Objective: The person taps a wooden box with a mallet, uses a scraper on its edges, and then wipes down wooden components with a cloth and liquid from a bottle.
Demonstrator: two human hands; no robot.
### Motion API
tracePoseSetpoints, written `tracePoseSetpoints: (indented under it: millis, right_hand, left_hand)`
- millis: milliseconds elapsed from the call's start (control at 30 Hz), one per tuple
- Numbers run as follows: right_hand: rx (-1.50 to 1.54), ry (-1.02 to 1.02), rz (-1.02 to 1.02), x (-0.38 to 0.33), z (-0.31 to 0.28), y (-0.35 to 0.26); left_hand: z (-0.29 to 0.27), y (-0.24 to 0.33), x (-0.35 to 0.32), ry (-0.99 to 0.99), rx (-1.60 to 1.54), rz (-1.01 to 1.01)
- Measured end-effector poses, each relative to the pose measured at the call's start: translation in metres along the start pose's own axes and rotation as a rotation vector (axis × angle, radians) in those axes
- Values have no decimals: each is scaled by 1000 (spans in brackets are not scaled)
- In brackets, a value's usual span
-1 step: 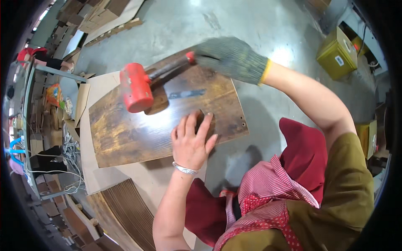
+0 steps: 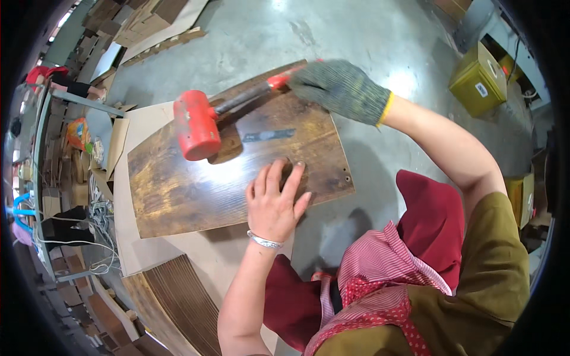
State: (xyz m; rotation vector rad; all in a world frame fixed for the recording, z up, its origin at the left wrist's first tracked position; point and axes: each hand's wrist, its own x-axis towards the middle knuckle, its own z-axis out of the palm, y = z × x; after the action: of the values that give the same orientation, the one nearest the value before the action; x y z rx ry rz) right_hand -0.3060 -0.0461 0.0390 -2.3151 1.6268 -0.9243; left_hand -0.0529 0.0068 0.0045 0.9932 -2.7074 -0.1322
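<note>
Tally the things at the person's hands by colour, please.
Red: 1, the mallet, held by the gloved right hand
Brown: 1, the board under the bare left hand
Silver: 1, the bracelet
Grey: 1, the glove
Total: 4

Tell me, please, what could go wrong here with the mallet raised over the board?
The bare left hand lies flat on the wooden board, close to the red mallet; a stray blow might catch its fingers. The gloved right hand grips the handle near its end, so the head may wobble. The board overhangs the cardboard sheet and could shift when struck.
</note>
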Motion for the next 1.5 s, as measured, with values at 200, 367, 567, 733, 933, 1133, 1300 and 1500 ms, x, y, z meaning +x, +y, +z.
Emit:
tracePoseSetpoints:
  millis: [200,367,567,733,933,1133,1300,1500]
  right_hand:
    - [-177,41,-462,3,39,-25]
    - [-372,-256,-279,3,47,-38]
    - [-311,-127,-301,-32,24,-3]
    - [-135,-124,168,-43,2,-25]
    - [116,-261,399,-34,0,-6]
    - [50,-111,-72,-50,8,37]
    - [60,-186,-55,-87,-23,45]
    - [585,-297,693,-161,-39,18]
  left_hand:
    - [1,2,1,27,-28,13]
    - [0,0,7,35,-71,-25]
    - [-6,-4,5,46,-110,-32]
    - [-19,-34,15,51,-320,-36]
    - [-6,-57,46,-72,-88,105]
    - [-12,-64,48,-172,2,102]
    - [-13,-66,54,-219,34,125]
    - [-8,-72,48,-226,30,131]
